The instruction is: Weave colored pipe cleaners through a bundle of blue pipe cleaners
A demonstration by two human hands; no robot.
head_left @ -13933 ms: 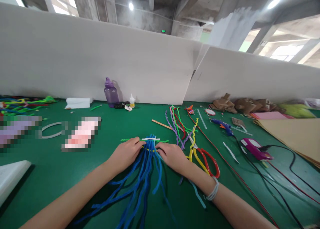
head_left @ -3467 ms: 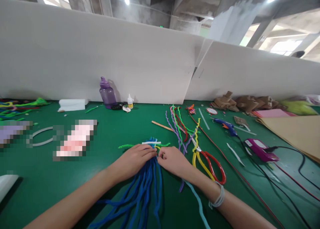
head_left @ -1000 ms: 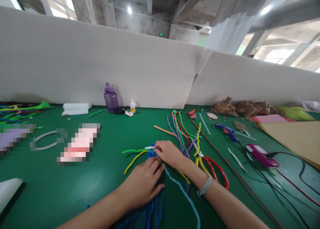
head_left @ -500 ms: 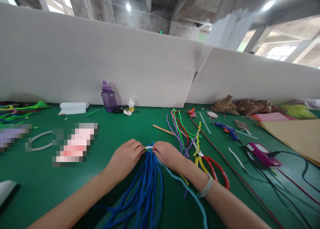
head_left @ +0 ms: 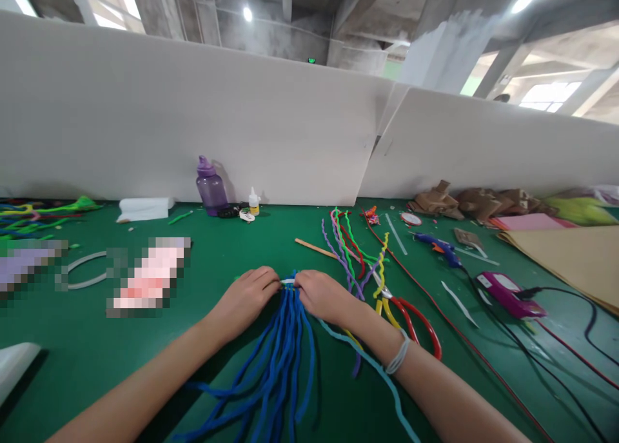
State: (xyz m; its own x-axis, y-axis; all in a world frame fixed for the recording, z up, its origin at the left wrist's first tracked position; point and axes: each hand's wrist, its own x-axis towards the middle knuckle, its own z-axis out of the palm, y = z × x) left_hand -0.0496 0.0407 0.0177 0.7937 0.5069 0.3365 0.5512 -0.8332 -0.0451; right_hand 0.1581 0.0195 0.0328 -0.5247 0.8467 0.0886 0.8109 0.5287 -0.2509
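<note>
Near the middle of the green table (head_left: 232, 391), both my hands pinch a narrow whitish strip (head_left: 289, 281). My left hand (head_left: 249, 298) is closed on its left end and my right hand (head_left: 325, 296) on its right end; the fingertips are partly hidden. From the strip, a bundle of blue fuzzy strands (head_left: 286, 340) hangs down and fans out toward me. A light blue strand (head_left: 380, 365) runs out from under my right hand and passes below my right wrist, which wears a pale band (head_left: 398, 355).
Right of my hands lie red-handled scissors (head_left: 425, 317), wavy coloured stems (head_left: 345, 249), a wooden stick (head_left: 316, 248), a blue glue gun (head_left: 438, 248) and a magenta device (head_left: 510, 295) with cables. A purple bottle (head_left: 211, 188) and a small glue bottle (head_left: 254, 202) stand by the white partition (head_left: 184, 114).
Both hands keep their hold on the strip and have shifted very slightly. The loose blue strands have swung a little, and the light blue strand's lower end lies further right.
</note>
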